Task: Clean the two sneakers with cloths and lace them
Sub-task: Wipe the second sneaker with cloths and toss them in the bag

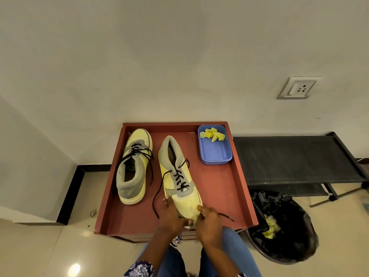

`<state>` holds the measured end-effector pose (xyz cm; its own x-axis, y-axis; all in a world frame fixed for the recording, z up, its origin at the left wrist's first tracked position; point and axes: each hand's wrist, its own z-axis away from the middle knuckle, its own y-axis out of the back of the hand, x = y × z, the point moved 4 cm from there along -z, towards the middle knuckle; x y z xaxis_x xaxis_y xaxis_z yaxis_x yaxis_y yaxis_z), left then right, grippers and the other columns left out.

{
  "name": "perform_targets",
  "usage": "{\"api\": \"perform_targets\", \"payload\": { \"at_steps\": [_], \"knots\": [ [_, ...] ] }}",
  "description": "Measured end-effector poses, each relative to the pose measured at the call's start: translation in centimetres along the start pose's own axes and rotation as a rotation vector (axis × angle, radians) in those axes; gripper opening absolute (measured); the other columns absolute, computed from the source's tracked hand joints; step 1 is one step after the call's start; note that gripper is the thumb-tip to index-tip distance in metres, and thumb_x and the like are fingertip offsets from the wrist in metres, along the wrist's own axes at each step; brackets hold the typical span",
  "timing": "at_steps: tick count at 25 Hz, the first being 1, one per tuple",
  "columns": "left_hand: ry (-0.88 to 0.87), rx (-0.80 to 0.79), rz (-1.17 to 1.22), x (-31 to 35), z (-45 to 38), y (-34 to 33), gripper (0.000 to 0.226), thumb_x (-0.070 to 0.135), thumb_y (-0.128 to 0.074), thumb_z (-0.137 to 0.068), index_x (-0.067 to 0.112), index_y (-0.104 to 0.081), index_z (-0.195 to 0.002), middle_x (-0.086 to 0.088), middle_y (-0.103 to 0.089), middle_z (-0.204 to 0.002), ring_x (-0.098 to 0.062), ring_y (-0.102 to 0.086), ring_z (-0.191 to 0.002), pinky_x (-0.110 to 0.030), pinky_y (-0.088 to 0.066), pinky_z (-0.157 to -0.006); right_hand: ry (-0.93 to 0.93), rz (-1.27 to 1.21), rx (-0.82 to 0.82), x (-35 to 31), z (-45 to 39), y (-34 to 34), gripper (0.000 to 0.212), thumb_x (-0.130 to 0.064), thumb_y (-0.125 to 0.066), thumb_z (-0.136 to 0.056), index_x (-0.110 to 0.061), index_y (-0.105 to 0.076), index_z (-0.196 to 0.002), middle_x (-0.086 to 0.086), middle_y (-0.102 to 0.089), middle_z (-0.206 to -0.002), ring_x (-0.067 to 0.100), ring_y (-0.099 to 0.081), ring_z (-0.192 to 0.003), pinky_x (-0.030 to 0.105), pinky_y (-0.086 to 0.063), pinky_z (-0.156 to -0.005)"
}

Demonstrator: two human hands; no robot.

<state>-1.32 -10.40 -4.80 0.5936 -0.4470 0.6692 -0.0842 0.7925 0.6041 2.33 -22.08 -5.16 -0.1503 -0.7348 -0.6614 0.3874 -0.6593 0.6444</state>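
Yellow and grey, the two sneakers lie on a red-brown counter [223, 188] with a raised rim, set against a pale wall. The left sneaker [134, 166] rests toe away from the person, its black lace threaded and hanging loose over its sides. The right sneaker [179, 176] lies toe toward the person, its black lace [180, 177] partly threaded, one end trailing left and one right across the counter. The left hand [169, 214] holds the toe from the left side, fingers curled on it. The right hand [208, 218] pinches a yellow cloth [194, 213] against the toe's tip. A blue tray [215, 152] at the far right corner holds another crumpled yellow cloth [212, 134]. Beside the counter stands a black-lined bin [283, 226] with yellow scraps inside, behind it a black rack [295, 156].
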Motion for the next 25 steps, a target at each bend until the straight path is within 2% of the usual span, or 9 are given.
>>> {"api": "perform_targets", "payload": {
  "at_steps": [4,9,11,13,15,17,19,22,25],
  "knots": [
    [-0.05,-0.006,0.01,0.7,0.1,0.5,0.082,0.02,-0.077,-0.071,0.006,-0.028,-0.135,-0.008,-0.036,-0.138,-0.022,-0.032,-0.131,-0.021,-0.028,-0.102,0.013,-0.14,0.035,-0.8,-2.8,0.9,0.037,0.006,-0.049,-0.082,-0.01,-0.067,-0.11,0.006,-0.069,-0.109,0.02,-0.063,-0.098,0.024,-0.048,-0.086],
    [-0.038,-0.002,0.093,0.7,0.1,1.0,0.076,0.01,-0.079,-0.067,0.006,-0.037,-0.13,-0.001,-0.043,-0.119,-0.019,-0.04,-0.123,-0.015,-0.03,-0.089,-0.234,-0.6,-0.135,-1.9,-6.5,1.2,0.026,0.005,-0.055,-0.083,-0.008,-0.07,-0.099,0.006,-0.071,-0.095,0.018,-0.063,-0.084,0.032,-0.054,-0.078],
    [-0.054,-0.024,0.099,0.9,0.1,1.1,0.079,0.014,-0.08,-0.062,0.006,-0.039,-0.129,0.002,-0.042,-0.113,-0.016,-0.043,-0.119,-0.014,-0.029,-0.086,-0.171,-0.5,-0.108,-2.4,-6.3,1.0,0.027,0.002,-0.055,-0.083,-0.009,-0.07,-0.104,0.006,-0.071,-0.104,0.019,-0.064,-0.093,0.032,-0.054,-0.087],
    [-0.065,-0.047,0.089,1.2,0.2,1.1,0.086,0.025,-0.079,-0.055,0.007,-0.039,-0.129,0.004,-0.041,-0.115,-0.009,-0.04,-0.111,-0.013,-0.028,-0.086,0.005,-0.281,-0.019,-3.1,-4.8,0.9,0.032,0.003,-0.053,-0.086,-0.005,-0.064,-0.115,0.008,-0.066,-0.115,0.02,-0.061,-0.106,0.022,-0.043,-0.097],
    [-0.028,-0.05,0.051,1.0,0.3,1.1,0.096,0.033,-0.076,-0.047,0.007,-0.037,-0.13,0.001,-0.043,-0.122,-0.012,-0.039,-0.11,-0.016,-0.029,-0.088,0.185,-0.062,0.025,-3.2,-3.1,0.6,0.033,-0.001,-0.05,-0.091,-0.005,-0.059,-0.122,0.007,-0.061,-0.117,0.014,-0.057,-0.106,0.007,-0.035,-0.091],
    [0.007,-0.041,0.02,0.9,0.3,1.2,0.098,0.03,-0.084,-0.051,0.007,-0.034,-0.131,-0.006,-0.044,-0.13,-0.019,-0.042,-0.118,-0.023,-0.034,-0.095,0.282,0.044,-0.031,-2.7,-1.6,0.3,0.029,-0.005,-0.048,-0.093,-0.005,-0.059,-0.121,0.001,-0.06,-0.105,-0.002,-0.056,-0.091,0.001,-0.037,-0.08],
    [0.02,-0.038,-0.015,0.5,0.1,1.1,0.091,0.025,-0.085,-0.058,0.006,-0.034,-0.131,-0.008,-0.045,-0.13,-0.021,-0.043,-0.12,-0.024,-0.035,-0.095,0.339,0.079,-0.097,-2.3,-0.6,0.1,0.019,-0.007,-0.049,-0.093,-0.008,-0.058,-0.109,-0.003,-0.058,-0.089,-0.002,-0.06,-0.072,0.008,-0.047,-0.063],
    [-0.011,-0.042,-0.033,0.8,-0.1,1.1,0.082,0.02,-0.081,-0.065,0.005,-0.035,-0.13,-0.007,-0.044,-0.129,-0.016,-0.042,-0.113,-0.018,-0.033,-0.091,0.369,-0.002,-0.222,-1.9,0.1,-0.1,0.016,0.004,-0.046,-0.091,-0.007,-0.054,-0.098,-0.007,-0.05,-0.081,-0.01,-0.058,-0.064,0.005,-0.044,-0.052],
    [-0.074,-0.051,-0.071,1.3,-0.5,0.8,0.071,0.013,-0.076,-0.072,0.006,-0.037,-0.131,-0.001,-0.043,-0.126,-0.014,-0.041,-0.116,-0.016,-0.032,-0.092,0.257,-0.007,-0.127,-0.5,-0.6,0.2,0.018,0.016,-0.051,-0.083,0.001,-0.055,-0.073,0.005,-0.052,-0.076,0.009,-0.058,-0.061,0.014,-0.046,-0.047]
  ]
}}
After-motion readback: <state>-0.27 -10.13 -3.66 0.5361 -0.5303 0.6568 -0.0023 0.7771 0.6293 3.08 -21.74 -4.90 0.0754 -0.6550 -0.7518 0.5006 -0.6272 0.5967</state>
